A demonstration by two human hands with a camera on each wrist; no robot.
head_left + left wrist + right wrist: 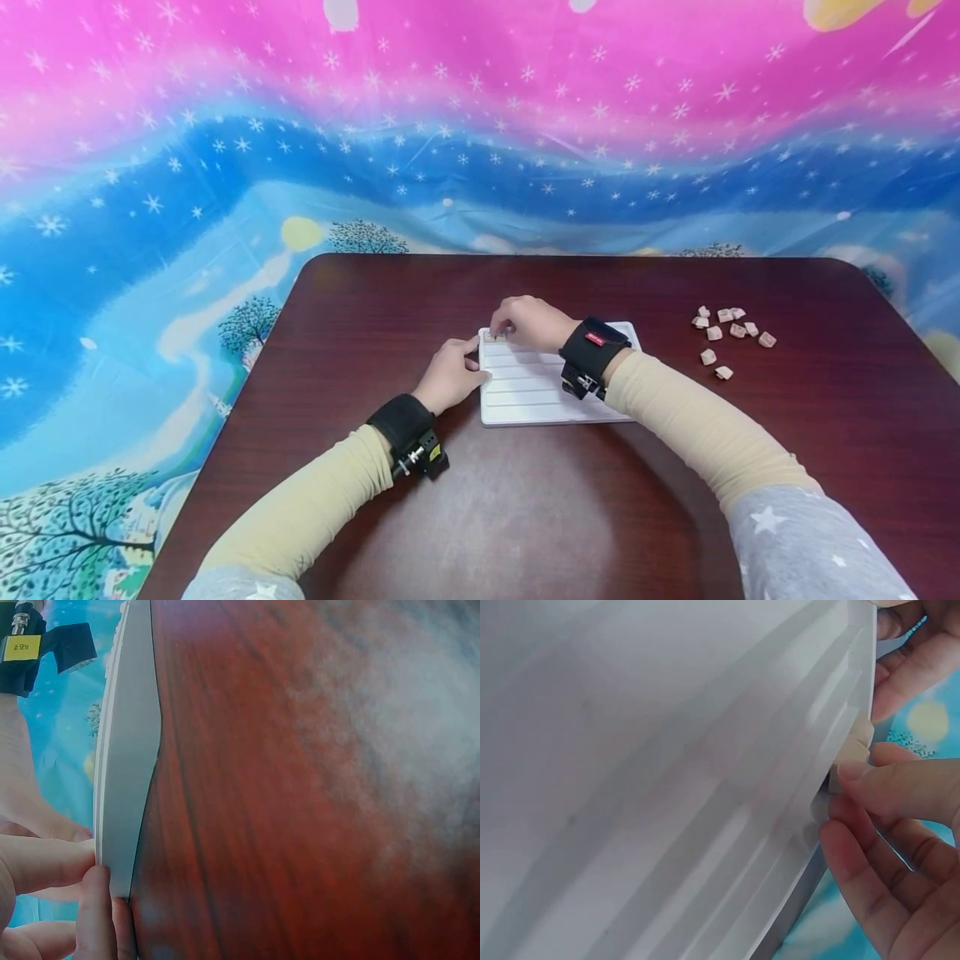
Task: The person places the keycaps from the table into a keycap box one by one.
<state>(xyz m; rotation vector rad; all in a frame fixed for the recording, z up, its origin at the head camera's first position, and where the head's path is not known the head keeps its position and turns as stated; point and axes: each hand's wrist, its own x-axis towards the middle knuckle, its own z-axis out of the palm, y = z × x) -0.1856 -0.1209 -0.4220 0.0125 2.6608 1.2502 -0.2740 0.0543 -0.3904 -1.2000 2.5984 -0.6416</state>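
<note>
A white ridged tray (525,408) lies on the table, its long raised rows running left to right. My left hand (452,375) holds its left edge, the index finger at the far corner and the thumb lower down; in the left wrist view, fingertips (96,881) press on the rim and side wall. Reaching across the tray, my right hand (536,323) is at the far left corner. Its thumb and fingers pinch a small beige keycap (844,774) in the right wrist view. Another pale keycap (861,733) sits just beyond it along the tray's edge.
Several loose beige keycaps (737,331) lie scattered on the dark wooden table (360,300), right of the tray. A patterned cloth (465,142) hangs behind the table's far edge. My right forearm crosses over the tray's right side.
</note>
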